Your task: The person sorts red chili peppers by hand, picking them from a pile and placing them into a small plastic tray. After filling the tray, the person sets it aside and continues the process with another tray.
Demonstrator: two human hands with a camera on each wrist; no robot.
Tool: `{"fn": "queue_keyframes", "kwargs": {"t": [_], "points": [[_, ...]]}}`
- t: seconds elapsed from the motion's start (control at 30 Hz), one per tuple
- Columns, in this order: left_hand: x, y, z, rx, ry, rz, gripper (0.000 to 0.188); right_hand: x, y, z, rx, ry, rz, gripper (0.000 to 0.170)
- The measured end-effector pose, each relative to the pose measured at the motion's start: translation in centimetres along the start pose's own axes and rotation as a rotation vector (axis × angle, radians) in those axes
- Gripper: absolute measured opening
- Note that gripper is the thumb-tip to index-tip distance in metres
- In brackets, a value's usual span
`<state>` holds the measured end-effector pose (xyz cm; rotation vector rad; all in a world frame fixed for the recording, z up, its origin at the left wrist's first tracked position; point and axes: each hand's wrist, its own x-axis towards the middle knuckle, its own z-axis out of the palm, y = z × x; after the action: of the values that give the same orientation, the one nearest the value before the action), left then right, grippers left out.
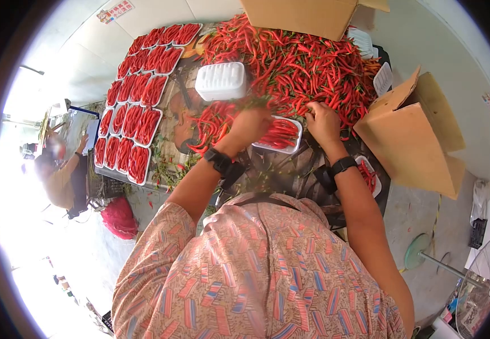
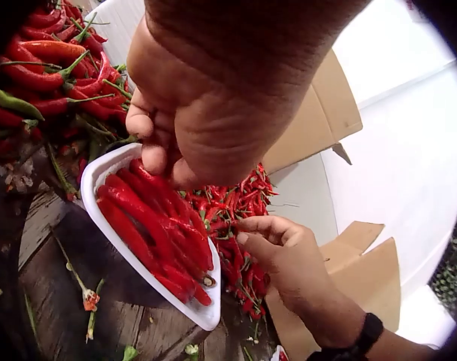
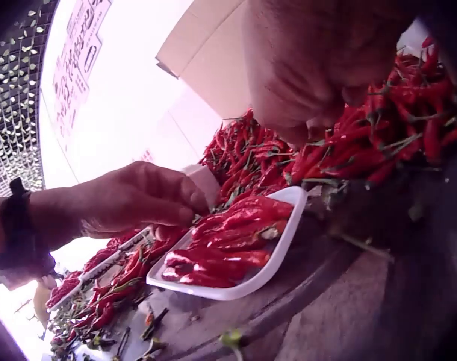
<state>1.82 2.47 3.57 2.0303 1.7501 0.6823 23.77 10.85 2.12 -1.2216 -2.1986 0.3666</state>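
A white foam tray with a row of red chili peppers lies on the table in front of the person. Over the tray's left end is the left hand, blurred in the head view. Its fingers curl beside the peppers in the left wrist view; I cannot tell whether they grip one. The right hand reaches to the near edge of a big heap of red chilies. Thumb and forefinger pinch a red chili there, seen best in the left wrist view. Loose chilies lie left of the tray.
Several filled trays stand in rows at the left. A stack of white foam trays sits behind the left hand. Cardboard boxes stand behind the heap and at the right. Green stem scraps litter the table.
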Motion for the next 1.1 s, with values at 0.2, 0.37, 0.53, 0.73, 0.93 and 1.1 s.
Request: {"fn": "queue_keyframes", "kwargs": {"t": [0.2,0.37,0.53,0.73,0.93,1.1], "points": [[-0.5,0.1,-0.5,-0.063,0.071,-0.011,0.013,1.3,0.8,0.8,-0.176,-0.117,-0.048,0.014],[-0.6,0.5,-0.7,-0.076,0.075,-0.012,0.013,1.0,1.2,-0.5,-0.15,-0.052,-0.009,0.011],[0.6,3.7,-1.5,-0.281,-0.044,-0.069,0.013,0.3,-0.8,-6.0,0.382,0.178,0.29,0.011],[2.9,7.3,-0.8,-0.739,-0.089,-0.179,0.026,-1.2,-1.5,-5.9,1.256,0.092,0.631,0.012],[2.3,8.9,-2.2,-1.062,0.0,-0.142,0.027,-1.5,-4.5,-5.3,1.467,0.061,0.673,0.009],[1.5,9.4,-3.2,-0.964,0.096,-0.048,0.024,-1.5,-4.6,-3.6,1.507,0.017,0.583,0.009]]}}
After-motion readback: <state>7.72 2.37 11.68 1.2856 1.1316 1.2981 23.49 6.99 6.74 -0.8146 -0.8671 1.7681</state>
